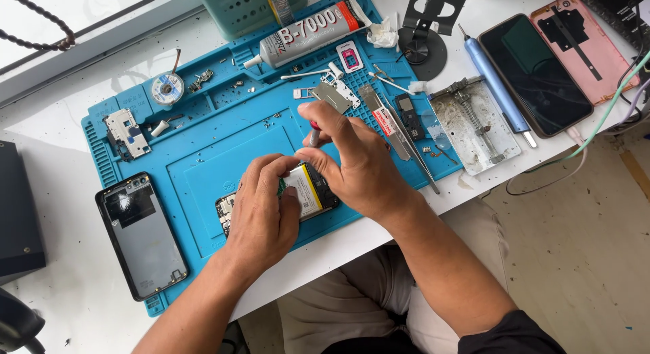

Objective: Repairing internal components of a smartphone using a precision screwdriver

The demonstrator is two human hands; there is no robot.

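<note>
Head view: the right hand has its fingers pinched shut around a small red-handled screwdriver, held upright with its tip down on the opened phone. The left hand lies over that phone, fingers curled closed against its edge and pale battery, hiding much of it. The phone rests near the front edge of a blue work mat on the white table. Just behind the right hand lie a metal shield plate, tweezers and a tube of glue. A removed back cover lies at the mat's left corner; a dark phone and a pink cover sit well apart at the right.
</note>
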